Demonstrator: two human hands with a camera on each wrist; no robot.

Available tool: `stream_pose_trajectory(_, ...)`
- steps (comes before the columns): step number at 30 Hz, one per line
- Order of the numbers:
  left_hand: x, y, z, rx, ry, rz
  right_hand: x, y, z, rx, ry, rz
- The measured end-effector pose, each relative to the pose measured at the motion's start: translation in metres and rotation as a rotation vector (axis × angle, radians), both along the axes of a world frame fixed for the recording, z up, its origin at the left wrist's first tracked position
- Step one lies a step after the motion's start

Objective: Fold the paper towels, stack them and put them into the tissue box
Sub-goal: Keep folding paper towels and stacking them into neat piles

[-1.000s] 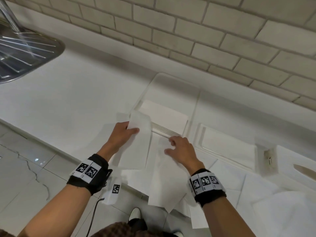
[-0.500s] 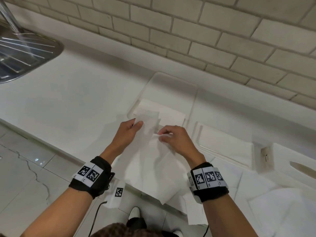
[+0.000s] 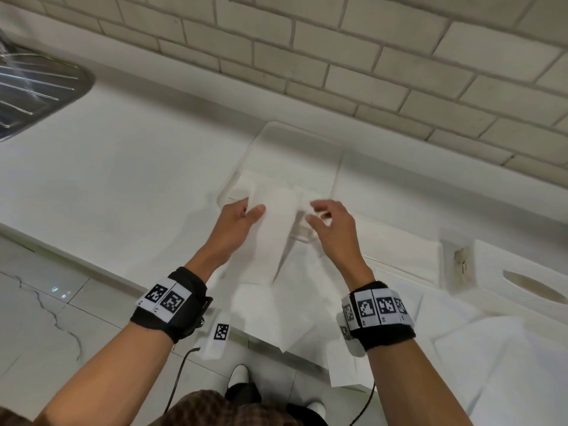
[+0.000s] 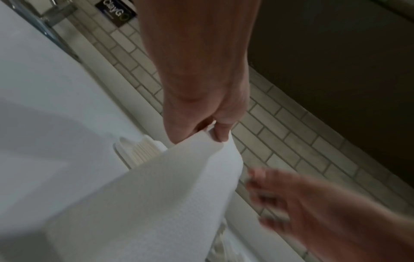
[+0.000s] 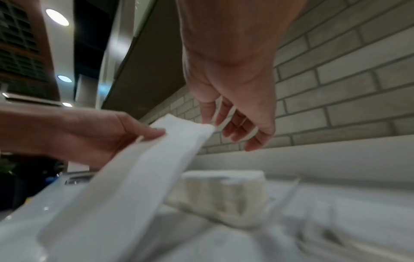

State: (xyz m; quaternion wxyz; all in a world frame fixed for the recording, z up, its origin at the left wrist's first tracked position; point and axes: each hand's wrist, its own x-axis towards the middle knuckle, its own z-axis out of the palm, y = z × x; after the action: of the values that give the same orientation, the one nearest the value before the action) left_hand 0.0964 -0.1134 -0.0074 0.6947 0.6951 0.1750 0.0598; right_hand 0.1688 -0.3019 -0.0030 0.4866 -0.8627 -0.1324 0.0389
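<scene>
With the left hand [image 3: 238, 222] pinching the top corner of a folded paper towel [image 3: 273, 229] held just above the stack [image 5: 220, 190] in the tray [image 3: 278, 139], the right hand [image 3: 333, 230], fingers loosely spread, should catch the other corner and lay it square.

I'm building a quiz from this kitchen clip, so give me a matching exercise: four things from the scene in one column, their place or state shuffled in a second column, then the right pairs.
Things:
1. left hand
2. right hand
3. stack of folded towels
4. metal sink

Place or state:
A. far left end of the counter
B. fingers loose, gripping nothing
C. sitting in the open tray
D. pinching the paper towel

Pairs: 1-D, 2-B, 3-C, 4-A
</scene>
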Motion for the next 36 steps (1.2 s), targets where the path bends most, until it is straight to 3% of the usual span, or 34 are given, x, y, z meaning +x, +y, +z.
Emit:
stream_pose_trajectory(2,0.001,0.009,0.001,0.010,0.000,0.059,-0.008,-0.018,-0.022,-0.201,0.084,0.006)
stream_pose_trajectory(6,0.001,0.013,0.000,-0.005,-0.014,0.122,-0.026,-0.025,-0.050,-0.686,0.197,0.196)
stream_pose_trajectory(9,0.001,0.010,-0.006,0.007,0.017,0.075,-0.028,-0.020,-0.058,-0.785,0.158,0.223)
stream_pose_trajectory(16,0.000,0.001,-0.022,-0.016,0.046,0.023,-0.021,-0.024,-0.050,-0.573,0.241,0.242)
stream_pose_trajectory(24,-0.002,-0.008,-0.003,-0.141,-0.024,0.068,-0.013,-0.029,0.026,0.146,0.312,0.175)
stream_pose_trajectory(28,0.003,-0.016,0.002,-0.214,0.012,-0.011,-0.008,-0.021,0.051,0.399,0.339,0.083)
stream_pose_trajectory(33,0.007,-0.034,0.013,-0.440,0.053,-0.143,-0.007,-0.009,0.040,0.461,0.337,-0.059)
stream_pose_trajectory(36,0.004,-0.044,0.015,-0.305,0.060,-0.183,-0.007,-0.009,0.027,0.430,0.334,-0.125)
